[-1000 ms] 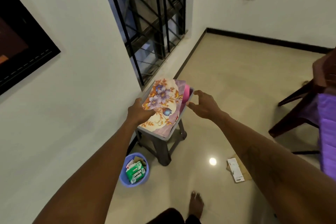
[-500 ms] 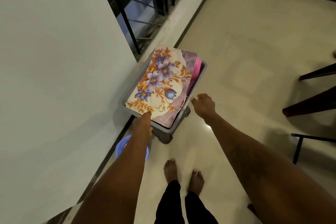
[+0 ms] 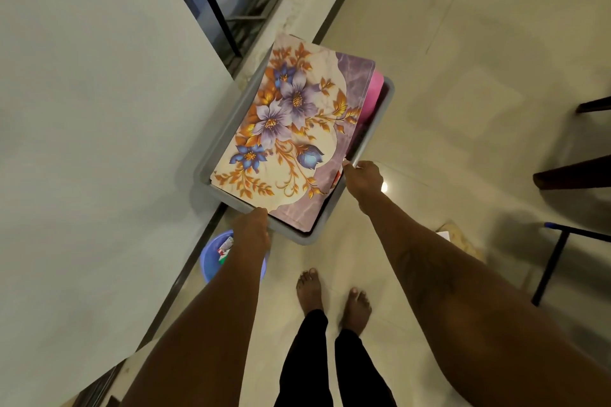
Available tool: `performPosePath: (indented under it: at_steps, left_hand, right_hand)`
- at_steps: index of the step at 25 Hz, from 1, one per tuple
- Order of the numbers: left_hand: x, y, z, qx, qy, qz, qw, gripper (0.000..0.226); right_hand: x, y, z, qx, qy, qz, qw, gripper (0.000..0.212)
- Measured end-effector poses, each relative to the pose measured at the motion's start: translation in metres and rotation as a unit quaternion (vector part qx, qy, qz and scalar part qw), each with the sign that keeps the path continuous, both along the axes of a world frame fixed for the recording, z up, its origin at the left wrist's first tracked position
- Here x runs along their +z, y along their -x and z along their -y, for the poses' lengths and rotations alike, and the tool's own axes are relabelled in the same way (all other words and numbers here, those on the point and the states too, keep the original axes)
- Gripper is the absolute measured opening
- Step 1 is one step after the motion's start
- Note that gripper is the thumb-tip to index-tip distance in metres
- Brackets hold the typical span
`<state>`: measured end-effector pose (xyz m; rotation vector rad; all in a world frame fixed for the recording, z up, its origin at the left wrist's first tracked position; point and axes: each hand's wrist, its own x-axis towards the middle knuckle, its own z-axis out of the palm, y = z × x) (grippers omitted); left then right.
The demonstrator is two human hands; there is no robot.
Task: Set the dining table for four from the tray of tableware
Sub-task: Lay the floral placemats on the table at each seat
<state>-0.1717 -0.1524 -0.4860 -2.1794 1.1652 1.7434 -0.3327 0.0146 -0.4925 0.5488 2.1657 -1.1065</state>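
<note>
A grey tray (image 3: pixel 375 139) stands in the middle of the head view, close to the white wall. On top of it lies a floral placemat (image 3: pixel 291 129) that covers most of what is inside. A pink item (image 3: pixel 373 92) peeks out along the tray's right side. My left hand (image 3: pixel 253 225) grips the tray's near rim. At the right rim, my right hand (image 3: pixel 362 175) closes on the edge by the placemat's corner. What else the tray holds is hidden under the mat.
A blue bin (image 3: pixel 215 256) with packets sits on the floor by the wall, under my left forearm. A barred window (image 3: pixel 224 0) is behind the tray. Dark chair legs (image 3: pixel 572 172) stand at the right. My bare feet (image 3: pixel 330 297) are on the tiled floor.
I have stepped closer and the view has tilted down. My hands have dropped from the placemat to the tray's near and right rims.
</note>
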Motion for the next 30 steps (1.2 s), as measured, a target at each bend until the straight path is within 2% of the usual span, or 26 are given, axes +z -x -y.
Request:
performPosePath:
  at_steps: [3, 4, 7, 9, 11, 13, 16, 20, 26, 30]
  left_hand:
    - [-0.021, 0.000, 0.009, -0.057, -0.037, -0.005, 0.998, 0.029]
    - [-0.027, -0.002, 0.010, -0.061, -0.016, 0.011, 0.998, 0.030]
    - [-0.040, -0.011, 0.010, -0.068, 0.024, 0.001, 0.997, 0.054]
    - [-0.046, -0.019, 0.012, -0.086, 0.033, -0.017, 0.996, 0.066]
    - [-0.048, -0.025, 0.017, -0.093, 0.051, -0.032, 0.994, 0.071]
    - [-0.042, -0.029, 0.019, -0.103, 0.080, -0.042, 0.991, 0.075]
    - [-0.029, -0.034, 0.027, -0.139, 0.118, -0.027, 0.983, 0.070]
    - [-0.008, -0.041, 0.040, -0.174, 0.127, -0.039, 0.976, 0.065]
    - [0.049, -0.039, 0.029, -0.259, 0.125, -0.071, 0.955, 0.062]
    - [0.098, -0.028, 0.004, -0.318, 0.124, -0.121, 0.932, 0.055]
  right_hand:
    - [-0.018, 0.007, 0.008, -0.038, 0.011, 0.029, 0.999, 0.047]
    - [-0.024, 0.008, 0.009, -0.045, 0.015, 0.037, 0.998, 0.045]
    - [-0.041, 0.009, 0.009, -0.054, 0.024, 0.058, 0.997, 0.044]
    - [-0.050, 0.010, 0.010, -0.062, 0.036, 0.073, 0.995, 0.033]
    - [-0.051, 0.009, 0.011, -0.074, 0.058, 0.089, 0.992, 0.031]
    - [-0.051, 0.000, 0.010, -0.075, 0.073, 0.083, 0.991, 0.040]
    - [-0.043, -0.024, 0.005, -0.114, 0.091, 0.070, 0.987, 0.044]
    - [-0.020, -0.059, -0.008, -0.187, 0.136, 0.074, 0.970, 0.056]
    - [0.044, -0.093, -0.047, -0.244, 0.163, 0.041, 0.955, 0.051]
    - [0.109, -0.113, -0.083, -0.277, 0.173, -0.010, 0.945, 0.066]
